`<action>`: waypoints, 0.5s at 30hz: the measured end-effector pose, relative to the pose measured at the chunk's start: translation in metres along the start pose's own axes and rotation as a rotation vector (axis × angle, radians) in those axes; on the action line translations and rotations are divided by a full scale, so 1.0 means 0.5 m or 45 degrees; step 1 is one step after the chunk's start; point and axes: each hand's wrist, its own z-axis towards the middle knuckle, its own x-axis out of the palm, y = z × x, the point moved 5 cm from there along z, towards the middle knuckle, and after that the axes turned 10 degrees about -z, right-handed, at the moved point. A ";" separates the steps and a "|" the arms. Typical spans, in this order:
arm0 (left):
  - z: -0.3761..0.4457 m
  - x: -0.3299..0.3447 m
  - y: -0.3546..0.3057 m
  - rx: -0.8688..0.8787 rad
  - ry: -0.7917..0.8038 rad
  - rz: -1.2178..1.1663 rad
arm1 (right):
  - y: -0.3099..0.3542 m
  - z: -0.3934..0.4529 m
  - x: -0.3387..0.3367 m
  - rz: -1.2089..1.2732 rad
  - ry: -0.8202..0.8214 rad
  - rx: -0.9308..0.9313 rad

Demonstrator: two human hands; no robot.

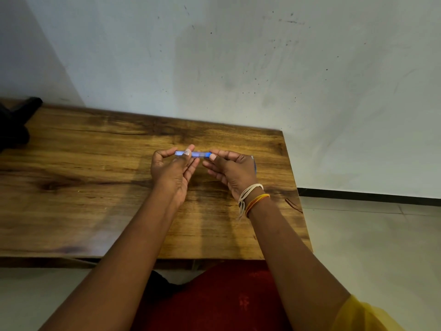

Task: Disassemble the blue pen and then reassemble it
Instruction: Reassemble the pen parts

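A translucent blue pen (197, 154) lies level between my two hands, a little above the wooden table (95, 163). My left hand (173, 172) pinches its left end between thumb and forefinger, the other fingers relaxed below. My right hand (230, 170) pinches the right end, where a darker blue piece shows at the fingertips. A thin blue-edged part (254, 164) sticks out past the far side of my right hand; I cannot tell what it is. The pen's ends are hidden by my fingers.
A black object (16, 123) sits at the table's far left corner. The wall runs right behind the table. The table's right edge (299, 194) is close to my right wrist, with tiled floor (370, 235) beyond. My lap in red cloth (214, 295) is below the near edge.
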 end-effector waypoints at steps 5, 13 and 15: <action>0.003 0.004 -0.009 0.004 0.076 0.249 | 0.013 0.009 -0.008 -0.053 -0.080 -0.036; 0.008 0.011 0.007 0.188 0.284 1.473 | 0.018 0.018 -0.042 -0.397 -0.299 -0.102; 0.004 0.011 0.012 0.199 0.293 1.533 | 0.015 0.017 -0.048 -0.480 -0.315 -0.099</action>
